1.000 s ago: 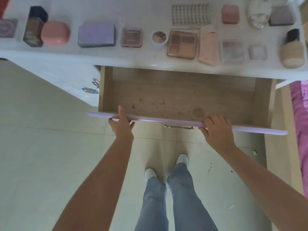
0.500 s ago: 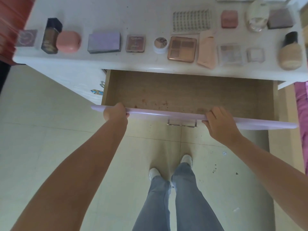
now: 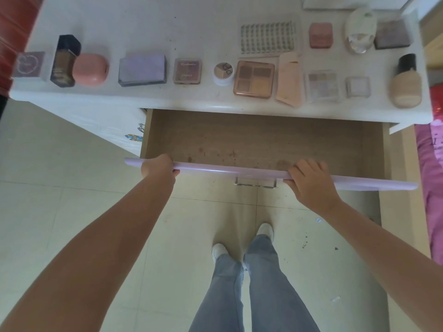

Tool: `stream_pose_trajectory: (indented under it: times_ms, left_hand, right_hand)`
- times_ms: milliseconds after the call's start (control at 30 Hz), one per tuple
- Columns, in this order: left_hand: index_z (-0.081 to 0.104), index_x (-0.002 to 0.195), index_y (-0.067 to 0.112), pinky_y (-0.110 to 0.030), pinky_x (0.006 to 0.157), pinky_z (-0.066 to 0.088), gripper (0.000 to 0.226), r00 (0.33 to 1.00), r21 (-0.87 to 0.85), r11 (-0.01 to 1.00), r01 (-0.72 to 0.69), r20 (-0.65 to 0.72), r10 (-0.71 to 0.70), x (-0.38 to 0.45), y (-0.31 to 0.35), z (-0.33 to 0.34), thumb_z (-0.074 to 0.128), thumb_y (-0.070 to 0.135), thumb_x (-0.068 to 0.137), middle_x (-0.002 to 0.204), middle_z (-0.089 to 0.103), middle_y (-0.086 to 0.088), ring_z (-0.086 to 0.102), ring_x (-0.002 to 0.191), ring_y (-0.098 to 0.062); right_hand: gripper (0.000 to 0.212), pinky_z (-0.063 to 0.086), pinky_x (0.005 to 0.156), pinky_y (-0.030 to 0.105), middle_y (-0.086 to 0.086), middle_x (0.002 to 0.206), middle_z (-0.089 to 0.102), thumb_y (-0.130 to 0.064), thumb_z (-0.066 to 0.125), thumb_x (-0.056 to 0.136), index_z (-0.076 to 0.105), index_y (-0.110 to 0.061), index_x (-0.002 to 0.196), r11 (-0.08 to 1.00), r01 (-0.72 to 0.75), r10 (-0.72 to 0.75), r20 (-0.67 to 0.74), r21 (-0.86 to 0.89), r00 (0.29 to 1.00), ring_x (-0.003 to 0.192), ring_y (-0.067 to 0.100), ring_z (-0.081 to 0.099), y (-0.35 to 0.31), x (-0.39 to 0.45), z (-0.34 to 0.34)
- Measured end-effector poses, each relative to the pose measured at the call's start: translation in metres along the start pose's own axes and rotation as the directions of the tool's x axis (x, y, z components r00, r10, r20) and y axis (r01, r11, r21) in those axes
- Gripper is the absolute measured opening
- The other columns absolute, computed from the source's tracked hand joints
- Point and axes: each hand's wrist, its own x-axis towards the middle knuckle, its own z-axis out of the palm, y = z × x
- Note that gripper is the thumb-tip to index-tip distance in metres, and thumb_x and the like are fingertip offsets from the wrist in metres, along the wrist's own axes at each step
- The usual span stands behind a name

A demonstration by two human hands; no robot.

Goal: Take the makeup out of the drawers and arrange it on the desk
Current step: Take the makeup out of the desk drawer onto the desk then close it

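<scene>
The wooden drawer (image 3: 263,140) stands pulled out under the white desk (image 3: 167,27), and nothing lies inside it. My left hand (image 3: 158,170) grips the left part of its lilac front panel (image 3: 230,171). My right hand (image 3: 309,180) curls over the panel to the right of the metal handle (image 3: 255,182). Several makeup items lie in a row on the desk, among them a lilac palette (image 3: 142,70), a rose-gold eyeshadow palette (image 3: 254,79), a pink compact (image 3: 90,69), a dark foundation bottle (image 3: 65,61) and a beige foundation bottle (image 3: 405,83).
A lash tray (image 3: 267,37), a small pink case (image 3: 320,35) and a clear bottle (image 3: 359,29) sit further back on the desk. A pink fabric (image 3: 431,168) is at the right. My legs and white shoes stand on the tiled floor (image 3: 60,200) below the drawer.
The drawer has slid in toward the desk, with both hands on its front panel. My left hand went from touching the panel from below to gripping its top edge.
</scene>
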Motion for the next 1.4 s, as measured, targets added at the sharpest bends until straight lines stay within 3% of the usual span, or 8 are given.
stream_pose_trajectory:
  times_ms: [167,267,367,633,833,1033,1233,1400]
  left_hand:
    - [0.052,0.094,0.009,-0.01,0.045,0.047,0.004,0.996,-0.509,0.857,0.083,0.065,-0.058,0.008,-0.013,0.006,0.048,0.009,0.091,0.072,0.047,0.001,0.051,0.063,-0.01]
    - [0.051,0.082,0.011,-0.022,0.072,0.048,0.012,0.998,-0.522,0.852,0.043,-0.016,-0.06,-0.005,-0.022,0.02,0.058,0.021,0.086,0.083,0.055,-0.001,0.053,0.074,-0.015]
    - [0.018,0.144,0.024,-0.033,0.092,0.046,0.072,0.998,-0.57,0.822,-0.004,0.046,0.036,-0.043,-0.028,0.044,0.061,0.022,0.086,0.121,0.046,-0.003,0.053,0.088,-0.017]
    - [0.01,0.146,0.009,-0.025,0.059,0.047,0.077,0.988,-0.591,0.795,0.137,0.14,-0.066,-0.056,-0.022,0.087,0.055,0.009,0.084,0.064,0.045,-0.004,0.049,0.053,-0.012]
    - [0.025,0.139,0.005,-0.014,0.046,0.041,0.054,0.967,-0.58,0.776,0.247,0.205,-0.154,-0.058,-0.005,0.078,0.048,0.012,0.091,0.109,0.062,-0.009,0.055,0.069,-0.015]
    - [-0.015,0.145,0.012,-0.028,0.078,0.048,0.09,0.989,-0.506,0.858,0.089,0.15,-0.015,-0.055,-0.009,0.083,0.054,0.005,0.087,0.079,0.051,-0.004,0.054,0.067,-0.017]
    - [0.005,0.146,0.004,-0.032,0.101,0.04,0.093,0.957,-0.131,0.952,-0.277,0.048,0.285,-0.06,-0.047,0.07,0.068,0.025,0.081,0.143,0.033,-0.017,0.045,0.123,-0.028]
    - [0.065,0.102,0.005,-0.041,0.085,0.049,0.058,0.387,0.624,0.236,-0.745,0.117,0.914,-0.022,-0.076,0.054,0.088,0.023,0.052,0.101,0.064,-0.019,0.061,0.094,-0.036]
  right_hand:
    - [0.036,0.038,0.077,0.031,0.02,0.08,0.056,-0.036,0.06,0.071,0.048,-0.005,0.084,0.729,-0.584,0.638,-0.044,0.356,0.769,0.084,0.023,0.044,-0.041,-0.028,-0.011]
    - [0.046,0.041,0.072,0.026,0.006,0.083,0.043,-0.051,0.064,0.071,0.048,-0.012,0.089,-0.407,-0.653,0.814,0.578,0.639,0.059,0.083,0.02,0.046,-0.062,-0.018,-0.028]
    - [0.025,0.052,0.082,0.04,0.006,0.095,0.046,-0.034,0.055,0.089,0.049,-0.01,0.094,-0.818,-0.344,0.502,0.864,0.461,-0.038,0.096,0.026,0.052,-0.041,0.005,-0.02]
    - [0.025,0.044,0.091,0.049,0.02,0.137,0.033,0.0,0.039,0.093,0.036,-0.002,0.118,-0.951,-0.087,0.309,0.927,0.297,-0.214,0.123,0.038,0.04,-0.024,0.043,-0.033]
    - [0.025,0.045,0.086,0.046,0.019,0.137,0.036,0.0,0.04,0.094,0.04,-0.001,0.119,-0.963,-0.127,0.261,0.935,0.236,-0.24,0.123,0.036,0.041,-0.017,0.054,-0.048]
    - [0.013,0.046,0.087,0.048,0.017,0.113,0.049,0.0,0.046,0.091,0.043,-0.001,0.078,-0.959,-0.166,0.262,0.939,0.228,-0.224,0.1,0.03,0.052,-0.015,0.052,-0.039]
    - [0.016,0.05,0.089,0.042,0.011,0.081,0.048,-0.009,0.053,0.091,0.046,-0.006,0.076,-0.92,-0.211,0.355,0.931,0.33,-0.087,0.082,0.025,0.054,-0.022,0.029,-0.036]
    - [0.018,0.059,0.056,0.024,0.01,0.066,0.058,0.007,0.053,0.086,0.056,-0.002,0.071,-0.854,-0.286,0.439,0.897,0.435,0.055,0.067,0.017,0.061,-0.031,0.007,-0.035]
